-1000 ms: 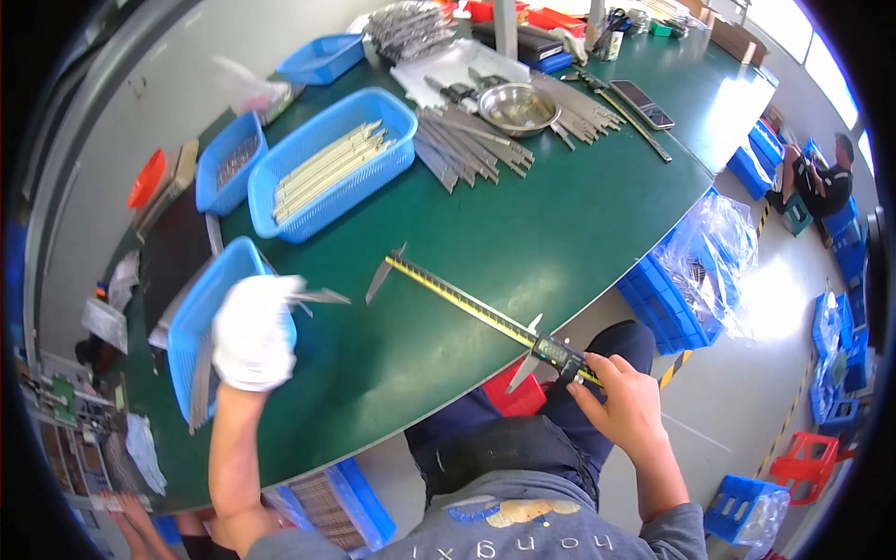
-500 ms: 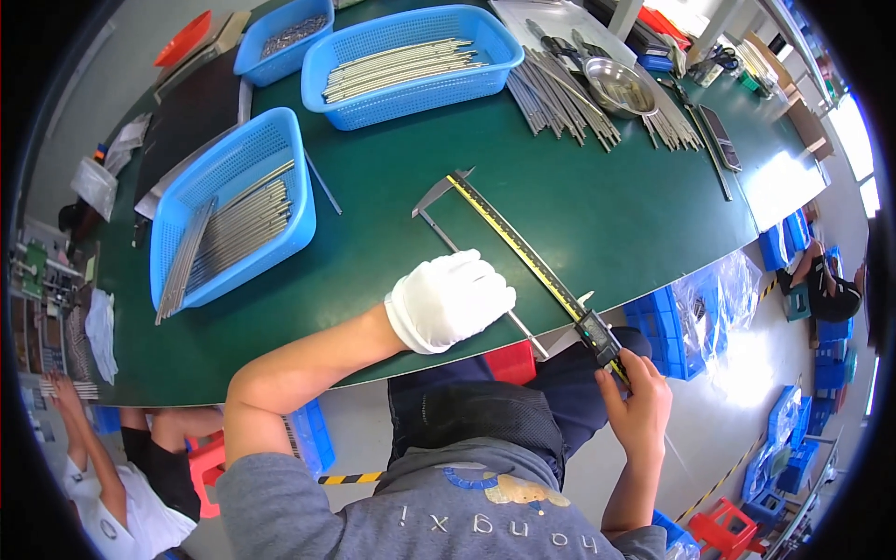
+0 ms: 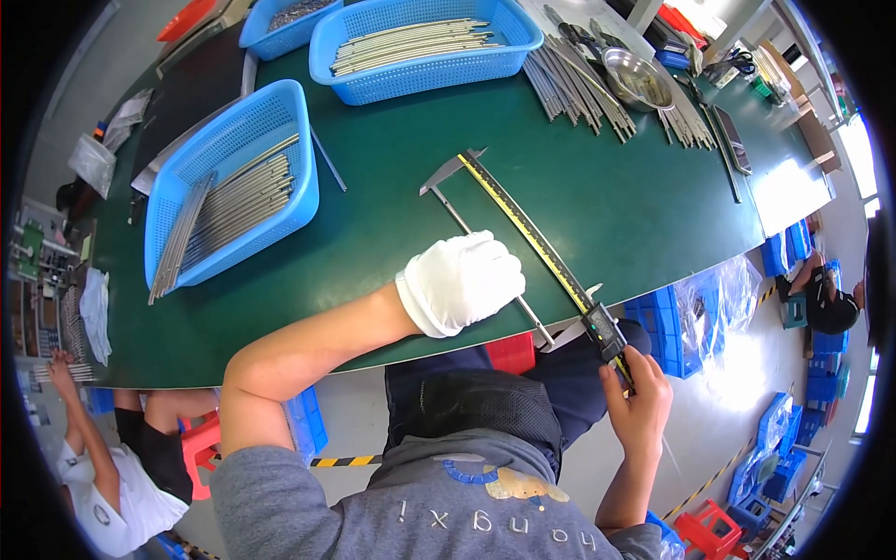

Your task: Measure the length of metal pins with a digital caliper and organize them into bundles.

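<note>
- Co-worker (image 3: 117, 504) in a white top.
- Blue perforated basket (image 3: 257, 238) of rods (image 3: 247, 205) on the green tabletop (image 3: 373, 219).
- Grey T-shirt (image 3: 420, 504) with pale upside-down lettering.
- White-gloved left hand (image 3: 462, 283): grip wrapped around a metal rod (image 3: 535, 319), between the jaws of the digital caliper (image 3: 541, 252).
- Bare right hand (image 3: 640, 403) grasping the digital caliper beside its unreadable display (image 3: 601, 325).
- Blue crates (image 3: 651, 327), grey floor (image 3: 700, 425).

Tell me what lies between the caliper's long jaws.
A thin metal rod, held in the white-gloved left hand, lies between the jaws of the caliper; the head view shows it.
</note>
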Demonstrator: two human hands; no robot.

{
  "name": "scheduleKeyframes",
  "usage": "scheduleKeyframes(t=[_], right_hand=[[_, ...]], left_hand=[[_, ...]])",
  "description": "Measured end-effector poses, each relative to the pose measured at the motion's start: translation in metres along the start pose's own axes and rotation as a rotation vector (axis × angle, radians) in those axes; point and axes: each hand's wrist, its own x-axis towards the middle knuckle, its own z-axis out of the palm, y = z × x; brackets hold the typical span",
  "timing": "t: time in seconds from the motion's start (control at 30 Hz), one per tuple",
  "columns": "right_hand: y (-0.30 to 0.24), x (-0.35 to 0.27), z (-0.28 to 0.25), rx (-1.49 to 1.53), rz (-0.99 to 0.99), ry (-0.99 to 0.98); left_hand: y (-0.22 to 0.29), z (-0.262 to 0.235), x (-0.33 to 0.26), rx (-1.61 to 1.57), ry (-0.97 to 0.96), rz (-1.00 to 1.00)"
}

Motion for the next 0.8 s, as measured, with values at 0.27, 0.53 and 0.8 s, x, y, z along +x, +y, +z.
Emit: scheduleKeyframes(t=[0.27, 0.53, 0.8], right_hand=[[-0.0005, -0.0033, 0.0003, -0.001, -0.005, 0.006], [0.0009, -0.0014, 0.0010, 0.005, -0.027, 0.021], [0.0015, -0.0036, 0.0008, -0.007, -0.032, 0.026]], left_hand=[[0.0018, -0.0024, -0.0028, -0.051, -0.040, -0.022], [-0.0021, -0.0051, -0.0031, -0.097, -0.047, -0.079], [-0.0023, -0.0026, -0.0060, -0.054, -0.029, -0.096]])
